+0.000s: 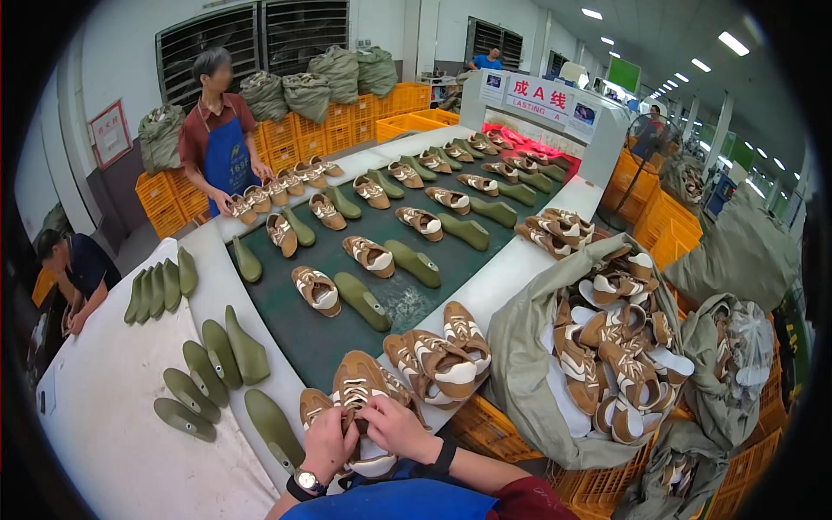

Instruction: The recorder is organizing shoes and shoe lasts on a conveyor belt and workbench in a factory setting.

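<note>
A brown sneaker with white laces and a white heel is right in front of me, toe pointing away, at the near edge of the table. My left hand, with a watch on its wrist, is closed at the shoe's opening near the lower laces. From the other side my right hand, with a black wristband, grips the same opening; fingertips of both hands almost meet there. What exactly they pinch is partly hidden. More brown sneakers crowd together just to the right, and another peeks out left of the held one.
Green shoe lasts lie on the white tabletop at left. On the dark green conveyor belt, sneakers and lasts stand in rows. A sack full of sneakers rests on orange crates at right. Across the belt, a person in a blue apron handles shoes.
</note>
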`<state>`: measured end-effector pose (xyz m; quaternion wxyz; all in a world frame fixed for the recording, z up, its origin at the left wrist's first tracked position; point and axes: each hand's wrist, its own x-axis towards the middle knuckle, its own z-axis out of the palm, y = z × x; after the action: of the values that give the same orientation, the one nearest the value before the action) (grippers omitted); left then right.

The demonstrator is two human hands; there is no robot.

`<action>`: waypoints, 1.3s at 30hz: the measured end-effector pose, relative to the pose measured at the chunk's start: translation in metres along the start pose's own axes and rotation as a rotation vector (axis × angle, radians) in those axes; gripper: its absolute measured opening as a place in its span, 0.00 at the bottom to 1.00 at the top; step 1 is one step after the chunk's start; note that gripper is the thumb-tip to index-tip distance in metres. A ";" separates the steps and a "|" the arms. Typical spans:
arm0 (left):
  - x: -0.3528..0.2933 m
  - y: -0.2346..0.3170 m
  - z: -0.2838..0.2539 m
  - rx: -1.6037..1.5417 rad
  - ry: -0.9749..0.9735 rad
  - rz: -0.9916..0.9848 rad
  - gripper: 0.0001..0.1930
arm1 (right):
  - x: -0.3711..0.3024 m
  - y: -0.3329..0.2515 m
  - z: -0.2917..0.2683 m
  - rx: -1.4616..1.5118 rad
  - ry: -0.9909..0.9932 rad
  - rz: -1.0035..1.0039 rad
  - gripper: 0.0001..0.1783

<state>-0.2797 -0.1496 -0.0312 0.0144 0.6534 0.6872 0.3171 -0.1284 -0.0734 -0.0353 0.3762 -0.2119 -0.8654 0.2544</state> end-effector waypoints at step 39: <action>-0.010 -0.002 -0.017 -0.218 -0.057 -0.003 0.15 | -0.005 0.000 -0.016 0.244 -0.252 0.101 0.08</action>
<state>-0.2870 -0.1659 -0.0228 0.1053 0.6556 0.6490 0.3713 -0.1135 -0.0714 -0.0284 0.2744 -0.1741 -0.8567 0.4006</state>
